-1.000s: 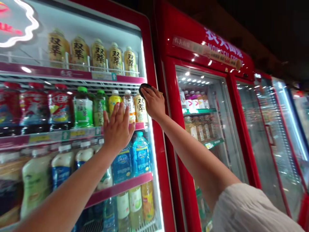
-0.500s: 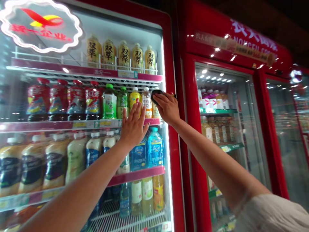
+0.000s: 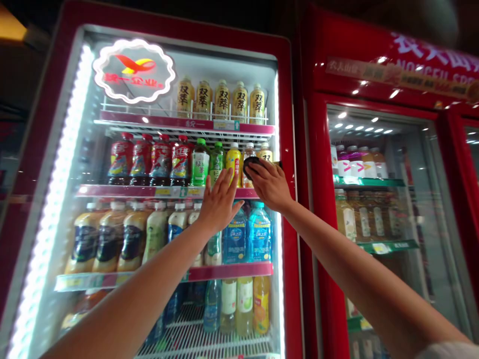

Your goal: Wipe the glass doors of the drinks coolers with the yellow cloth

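My left hand (image 3: 220, 203) lies open on the glass door of a drinks fridge (image 3: 290, 149), palm forward and fingers spread, in front of the green and yellow bottles on the second shelf. To its right, my right hand (image 3: 272, 187) is closed over a black rounded pad (image 3: 250, 167) and presses it to the same glass near the door's right edge. The exact kind of pad cannot be made out, since my fingers cover part of it. Behind the glass, a yellow bottle (image 3: 233, 158) stands just left of the pad.
A glowing scalloped sign (image 3: 133, 71) sits at the door's upper left. Inside are shelves of bottles, with red-capped bottles (image 3: 141, 158) and blue bottles (image 3: 259, 234) among them. A second red fridge (image 3: 317, 164) stands close by on the right.
My view has swung left and back, so the whole width of the fridge shows. The pad and my right hand have shifted slightly left across the bottles. My left hand stays flat on the glass.
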The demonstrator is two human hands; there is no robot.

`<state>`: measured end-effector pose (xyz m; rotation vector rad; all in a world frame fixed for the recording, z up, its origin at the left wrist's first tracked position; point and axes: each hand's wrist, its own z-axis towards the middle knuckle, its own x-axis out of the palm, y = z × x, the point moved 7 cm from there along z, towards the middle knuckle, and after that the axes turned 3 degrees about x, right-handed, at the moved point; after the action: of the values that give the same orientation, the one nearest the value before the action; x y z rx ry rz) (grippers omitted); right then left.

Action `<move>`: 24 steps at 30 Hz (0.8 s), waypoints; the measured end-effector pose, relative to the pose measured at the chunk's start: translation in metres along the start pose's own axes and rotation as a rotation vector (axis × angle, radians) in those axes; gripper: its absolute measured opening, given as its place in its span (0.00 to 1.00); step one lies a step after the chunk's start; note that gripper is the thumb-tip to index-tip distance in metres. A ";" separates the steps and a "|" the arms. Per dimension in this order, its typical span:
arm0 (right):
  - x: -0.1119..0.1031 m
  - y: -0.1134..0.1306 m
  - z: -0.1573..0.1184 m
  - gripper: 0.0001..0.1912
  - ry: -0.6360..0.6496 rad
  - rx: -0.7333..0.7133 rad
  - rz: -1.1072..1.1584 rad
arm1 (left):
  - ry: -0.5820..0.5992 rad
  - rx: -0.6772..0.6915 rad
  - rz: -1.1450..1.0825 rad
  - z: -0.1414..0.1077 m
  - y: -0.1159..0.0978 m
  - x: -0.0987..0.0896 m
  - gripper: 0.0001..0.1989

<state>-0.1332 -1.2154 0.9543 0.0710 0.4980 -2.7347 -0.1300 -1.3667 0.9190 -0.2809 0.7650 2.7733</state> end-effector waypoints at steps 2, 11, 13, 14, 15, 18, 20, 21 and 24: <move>-0.001 0.000 -0.009 0.22 0.034 -0.084 0.028 | 0.006 -0.007 0.019 -0.007 0.004 -0.002 0.43; 0.006 -0.026 0.075 0.16 -0.362 0.255 0.218 | 0.012 -0.071 0.165 -0.034 0.035 -0.015 0.39; 0.009 -0.001 0.079 0.17 -0.310 0.145 0.197 | 0.015 -0.067 0.171 -0.038 0.040 -0.017 0.39; 0.010 0.011 0.075 0.18 -0.267 0.067 0.174 | 0.014 -0.065 0.170 -0.039 0.043 -0.019 0.39; 0.009 0.021 0.068 0.19 -0.221 -0.015 0.147 | 0.010 -0.064 0.168 -0.040 0.047 -0.021 0.39; 0.002 0.029 0.046 0.19 -0.138 -0.157 0.062 | -0.008 -0.063 0.164 -0.043 0.060 -0.028 0.36; 0.000 0.021 0.046 0.18 -0.139 -0.105 0.035 | -0.016 -0.053 0.166 -0.042 0.069 -0.031 0.35; 0.000 0.017 0.052 0.18 -0.153 -0.043 0.036 | -0.021 -0.049 0.168 -0.040 0.074 -0.033 0.35; 0.007 0.022 0.075 0.21 -0.228 0.170 0.058 | -0.040 -0.052 0.171 -0.035 0.085 -0.035 0.34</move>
<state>-0.1313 -1.2630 1.0162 -0.1783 0.1971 -2.6775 -0.1173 -1.4622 0.9389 -0.1764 0.7406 2.9524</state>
